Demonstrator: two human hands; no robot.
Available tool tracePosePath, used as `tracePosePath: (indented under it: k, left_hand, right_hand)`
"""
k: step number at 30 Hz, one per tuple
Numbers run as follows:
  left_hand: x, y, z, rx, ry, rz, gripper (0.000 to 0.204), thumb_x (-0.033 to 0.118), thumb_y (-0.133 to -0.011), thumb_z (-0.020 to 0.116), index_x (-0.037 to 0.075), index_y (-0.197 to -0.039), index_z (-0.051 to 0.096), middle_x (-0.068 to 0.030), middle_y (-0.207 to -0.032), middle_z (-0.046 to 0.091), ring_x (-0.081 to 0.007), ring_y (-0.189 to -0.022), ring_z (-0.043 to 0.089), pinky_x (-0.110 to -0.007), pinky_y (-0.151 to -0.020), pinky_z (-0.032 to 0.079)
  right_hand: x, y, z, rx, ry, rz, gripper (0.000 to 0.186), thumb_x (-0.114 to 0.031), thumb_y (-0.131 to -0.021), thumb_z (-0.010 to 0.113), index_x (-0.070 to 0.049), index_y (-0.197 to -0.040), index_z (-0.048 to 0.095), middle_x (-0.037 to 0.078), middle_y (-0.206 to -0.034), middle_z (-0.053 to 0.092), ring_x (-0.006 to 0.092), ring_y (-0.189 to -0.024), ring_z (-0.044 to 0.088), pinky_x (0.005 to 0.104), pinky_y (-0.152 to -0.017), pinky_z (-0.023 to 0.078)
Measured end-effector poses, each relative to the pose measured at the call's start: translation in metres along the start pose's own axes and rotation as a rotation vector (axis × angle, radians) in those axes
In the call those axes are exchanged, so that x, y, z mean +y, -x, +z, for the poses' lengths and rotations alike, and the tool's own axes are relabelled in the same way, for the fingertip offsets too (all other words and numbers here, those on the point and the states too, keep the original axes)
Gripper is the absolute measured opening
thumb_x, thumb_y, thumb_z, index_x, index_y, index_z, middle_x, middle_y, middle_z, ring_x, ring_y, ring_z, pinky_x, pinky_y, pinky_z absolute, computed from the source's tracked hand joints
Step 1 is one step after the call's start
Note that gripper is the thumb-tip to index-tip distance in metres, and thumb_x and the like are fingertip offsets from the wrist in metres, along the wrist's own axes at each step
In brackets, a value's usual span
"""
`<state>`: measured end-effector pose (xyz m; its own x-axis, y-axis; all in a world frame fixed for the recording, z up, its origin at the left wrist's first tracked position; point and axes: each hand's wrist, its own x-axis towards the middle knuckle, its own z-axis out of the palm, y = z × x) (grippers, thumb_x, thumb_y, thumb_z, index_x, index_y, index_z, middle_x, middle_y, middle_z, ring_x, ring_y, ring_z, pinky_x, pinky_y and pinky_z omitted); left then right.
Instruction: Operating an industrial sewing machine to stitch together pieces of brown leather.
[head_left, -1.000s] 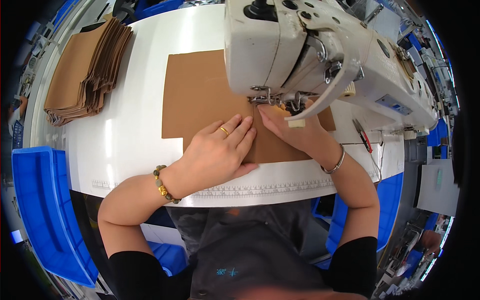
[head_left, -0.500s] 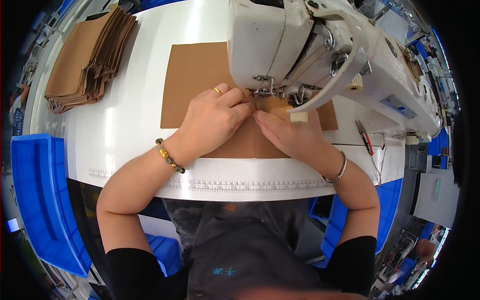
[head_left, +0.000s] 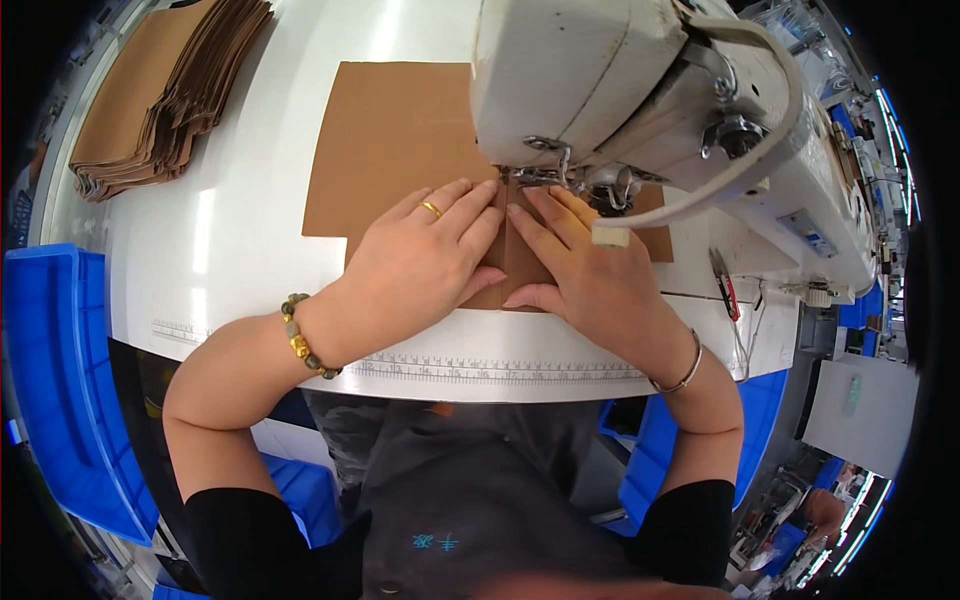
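Left hand (head_left: 425,250) and right hand (head_left: 595,275): palm-down, fingers extended, gripping nothing, on the brown sheet (head_left: 390,140), partly under the machine (head_left: 565,80) on the counter (head_left: 245,240). Advisable: even pressure, fingertips clear of the foot (head_left: 540,176).

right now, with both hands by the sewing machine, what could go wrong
The left hand and right hand lie close to the sewing machine's metal foot, so a finger could get pinched if it runs. Both press the brown sheet on either side of its middle line; uneven pressure might skew it. The red-handled tool lies near the right forearm, which might knock it.
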<state>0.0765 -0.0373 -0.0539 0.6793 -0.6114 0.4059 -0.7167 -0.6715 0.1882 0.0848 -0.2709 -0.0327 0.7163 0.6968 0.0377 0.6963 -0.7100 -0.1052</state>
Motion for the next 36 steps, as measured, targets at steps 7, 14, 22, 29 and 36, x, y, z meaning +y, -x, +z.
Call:
tracePosePath:
  k: [7, 14, 22, 29, 36]
  left_hand:
    - [0.005, 0.004, -0.001, -0.152, -0.057, -0.102, 0.073, 0.047, -0.087, 0.071, -0.001, -0.139, 0.057, -0.0153, -0.150, 0.054, -0.0306, -0.138, 0.053, -0.042, -0.114, 0.044]
    - [0.002, 0.015, 0.012, -0.128, -0.106, -0.103, 0.075, 0.054, -0.090, 0.066, -0.001, -0.139, 0.057, -0.0143, -0.152, 0.053, -0.0287, -0.139, 0.051, -0.042, -0.115, 0.042]
    - [0.003, 0.011, 0.015, -0.101, -0.150, -0.084, 0.074, 0.055, -0.090, 0.067, -0.001, -0.137, 0.057, -0.0140, -0.149, 0.056, -0.0275, -0.137, 0.053, -0.043, -0.115, 0.042]
    - [0.003, 0.010, 0.018, -0.083, -0.189, -0.066, 0.076, 0.056, -0.086, 0.069, -0.001, -0.136, 0.059, -0.0139, -0.146, 0.059, -0.0277, -0.135, 0.055, -0.044, -0.115, 0.042]
    - [0.003, 0.010, 0.017, -0.080, -0.223, -0.097, 0.079, 0.059, -0.084, 0.069, 0.001, -0.137, 0.059, -0.0129, -0.146, 0.058, -0.0280, -0.135, 0.055, -0.045, -0.115, 0.042]
  right_hand:
    - [0.004, 0.000, 0.005, 0.124, 0.046, -0.056, 0.077, -0.052, -0.077, 0.078, -0.009, -0.138, 0.063, 0.009, -0.145, 0.059, 0.0293, -0.124, 0.063, 0.0376, -0.094, 0.056]
    - [0.035, 0.071, -0.053, 0.654, 0.177, -0.017, 0.028, -0.024, -0.091, 0.076, 0.001, -0.103, 0.076, 0.013, -0.085, 0.073, 0.0283, -0.070, 0.067, 0.0374, -0.064, 0.054]
    - [0.308, 0.249, -0.192, 1.060, 0.574, 1.112, 0.047, -0.040, -0.099, 0.071, 0.003, -0.118, 0.072, 0.015, -0.126, 0.071, 0.0218, -0.107, 0.069, 0.0354, -0.092, 0.056]
    - [0.386, 0.334, -0.147, 1.345, -0.901, 0.981, 0.055, -0.041, -0.105, 0.062, 0.001, -0.140, 0.056, 0.014, -0.140, 0.061, 0.0281, -0.126, 0.060, 0.0442, -0.106, 0.052]
    - [0.360, 0.312, -0.128, 1.405, -0.854, 0.924, 0.058, -0.044, -0.106, 0.058, 0.001, -0.141, 0.054, 0.016, -0.140, 0.059, 0.0307, -0.128, 0.059, 0.0471, -0.107, 0.052]
